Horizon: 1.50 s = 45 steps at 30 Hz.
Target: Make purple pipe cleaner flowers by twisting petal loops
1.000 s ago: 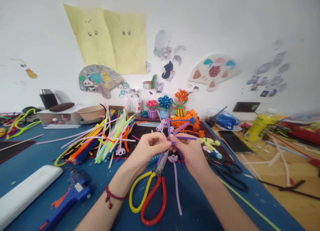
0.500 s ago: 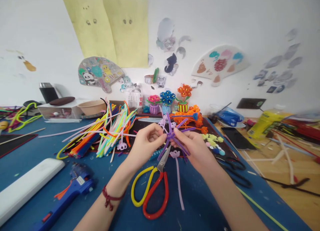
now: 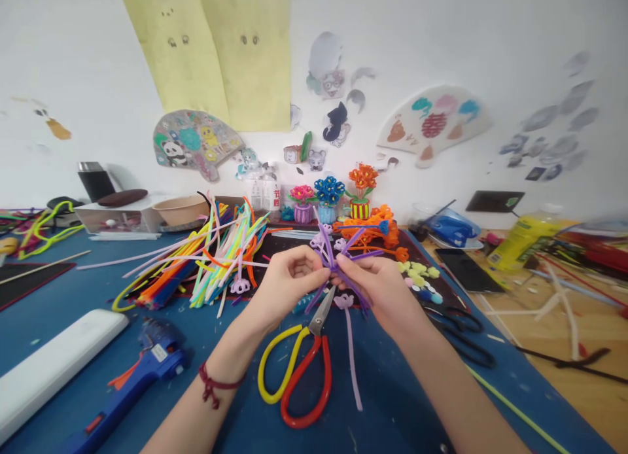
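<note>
Several dark purple pipe cleaners (image 3: 371,254), crossed and spreading like a star, are pinched between my hands. My left hand (image 3: 294,277) grips them near the crossing with thumb and forefinger. From the other side my right hand (image 3: 375,280) pinches the same bundle; its lower fingers are partly hidden. Just beneath lie scissors (image 3: 307,375) with one yellow and one red handle, blades pointing toward my hands. Beside them rests a light purple pipe-cleaner flower (image 3: 345,301) with a long stem. More light purple flowers (image 3: 324,235) show behind my hands.
A pile of coloured pipe cleaners (image 3: 230,251) lies at left, with a blue glue gun (image 3: 152,362) and a white bar-shaped object (image 3: 59,375) nearer. Black scissors (image 3: 464,330), a phone (image 3: 468,271) and a yellow bottle (image 3: 523,238) are at right. Potted pipe-cleaner flowers (image 3: 328,199) stand behind.
The purple pipe cleaners have shifted between my fingertips; one upper strand now leans further left. Both hands keep their pinch. The camera view has tilted down slightly.
</note>
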Each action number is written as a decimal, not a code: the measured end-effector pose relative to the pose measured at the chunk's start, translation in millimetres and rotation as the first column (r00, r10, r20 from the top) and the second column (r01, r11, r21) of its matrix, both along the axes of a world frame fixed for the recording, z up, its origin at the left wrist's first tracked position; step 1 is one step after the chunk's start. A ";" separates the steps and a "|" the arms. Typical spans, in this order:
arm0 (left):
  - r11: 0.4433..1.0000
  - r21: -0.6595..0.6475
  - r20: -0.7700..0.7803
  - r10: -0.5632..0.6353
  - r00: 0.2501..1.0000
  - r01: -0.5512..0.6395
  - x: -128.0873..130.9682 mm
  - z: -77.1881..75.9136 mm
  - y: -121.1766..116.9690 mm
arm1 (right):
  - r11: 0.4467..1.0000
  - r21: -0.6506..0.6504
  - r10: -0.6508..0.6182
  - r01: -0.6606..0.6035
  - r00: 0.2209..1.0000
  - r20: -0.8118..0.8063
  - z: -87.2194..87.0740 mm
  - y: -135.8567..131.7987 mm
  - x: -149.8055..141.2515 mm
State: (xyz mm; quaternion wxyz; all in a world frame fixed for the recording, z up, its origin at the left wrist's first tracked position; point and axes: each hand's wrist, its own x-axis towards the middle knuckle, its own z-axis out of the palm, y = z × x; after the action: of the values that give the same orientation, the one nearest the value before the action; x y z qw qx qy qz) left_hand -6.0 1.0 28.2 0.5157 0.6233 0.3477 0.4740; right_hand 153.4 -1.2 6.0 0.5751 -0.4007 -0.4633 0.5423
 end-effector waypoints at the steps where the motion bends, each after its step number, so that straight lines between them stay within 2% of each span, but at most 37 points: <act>1: 1.000 -0.001 0.004 0.006 1.000 -0.006 -0.4 0.0 0.2 | 1.000 -0.004 0.019 -0.019 1.000 -0.005 0.3 -0.1 0.3; 7: 0.999 -0.053 0.036 0.011 0.999 -0.009 -2.7 0.5 0.5 | 0.995 0.000 0.102 -0.102 0.994 0.044 1.2 3.1 7.6; 14: 0.991 -0.087 0.073 -0.091 0.993 0.098 -6.9 -3.1 3.1 | 0.964 -0.024 0.264 -0.265 0.942 0.205 4.7 0.7 14.0; 18: 0.982 -0.099 0.073 -0.153 0.985 0.160 -8.0 -4.6 3.7 | 0.932 0.011 0.346 -0.361 0.900 0.266 4.4 -0.5 14.5; 25: 0.984 -0.085 0.067 -0.148 0.987 0.154 -6.9 -2.0 3.7 | 0.915 0.083 0.350 -0.394 0.881 0.319 4.2 1.0 14.8; 32: 0.988 -0.091 0.053 -0.122 0.991 0.127 -7.5 0.6 3.1 | 0.910 0.093 0.350 -0.403 0.871 0.344 4.6 -1.1 13.7; 37: 0.986 -0.096 0.036 -0.131 0.991 0.134 -8.5 1.5 2.6 | 0.924 0.097 0.310 -0.370 0.873 0.377 4.6 -2.9 11.9; 40: 0.989 -0.112 0.000 -0.093 0.996 0.092 -8.8 0.8 2.7 | 0.947 0.139 0.219 -0.289 0.900 0.377 2.4 -2.3 9.4; 43: 0.992 -0.124 -0.078 -0.021 0.997 0.011 -8.0 0.3 2.3 | 0.940 0.301 0.022 -0.163 0.906 0.422 1.4 -1.7 7.2; 45: 0.994 -0.111 -0.093 -0.009 0.996 -0.002 -6.6 0.3 1.6 | 0.875 0.460 -0.119 -0.150 0.855 0.504 3.0 -1.9 6.6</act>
State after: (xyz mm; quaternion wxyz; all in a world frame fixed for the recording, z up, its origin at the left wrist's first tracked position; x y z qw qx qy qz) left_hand -12.6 2.6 28.5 0.5334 0.6158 0.3961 0.4235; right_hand 160.0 -3.1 9.0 0.5061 -0.3709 -0.7243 0.2857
